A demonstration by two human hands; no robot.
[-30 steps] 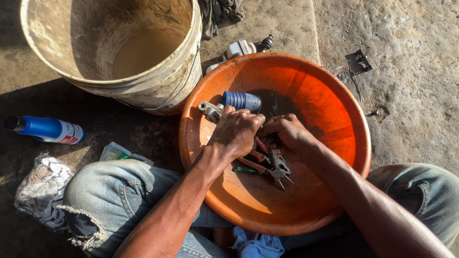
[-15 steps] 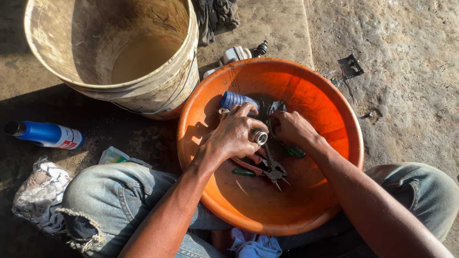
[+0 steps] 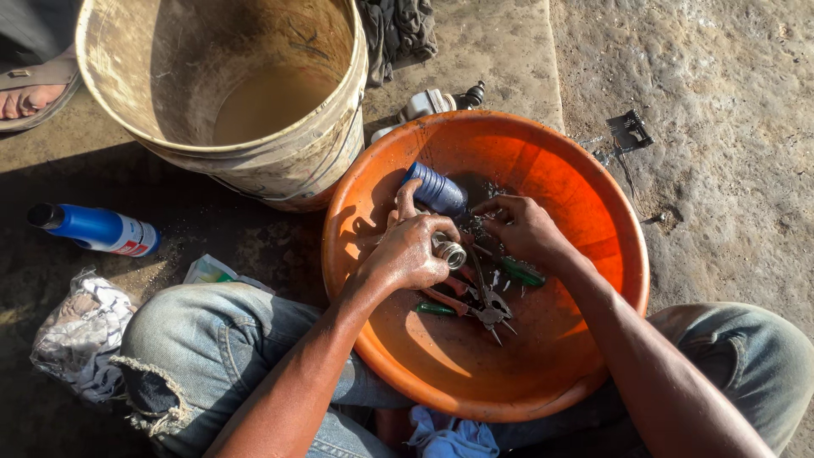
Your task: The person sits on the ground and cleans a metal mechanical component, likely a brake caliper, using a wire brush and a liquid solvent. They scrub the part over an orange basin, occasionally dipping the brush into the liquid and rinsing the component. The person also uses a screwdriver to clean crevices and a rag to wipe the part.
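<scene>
Both my hands are inside a round orange basin [image 3: 593, 187] between my knees. My left hand [image 3: 405, 250] is closed around a small silver metal cylinder [image 3: 452, 254], its open end facing right. My right hand [image 3: 524, 227] pinches small dark bits at the basin's bottom, just right of the cylinder. A blue ribbed cap [image 3: 434, 188] lies above my left thumb. Under my hands lie pliers [image 3: 487, 309] with red handles and a green-handled tool [image 3: 521, 272].
A dirty cream bucket [image 3: 280, 170] with murky liquid stands touching the basin's upper left. A blue spray bottle [image 3: 93, 227] lies on the ground at left, a crumpled rag [image 3: 80, 331] below it. A small black metal part [image 3: 629, 130] sits on the concrete at right.
My left hand has picked the silver cylinder up and turned it so its open end shows. My right hand moved up and right toward the basin's middle. The view shifted slightly.
</scene>
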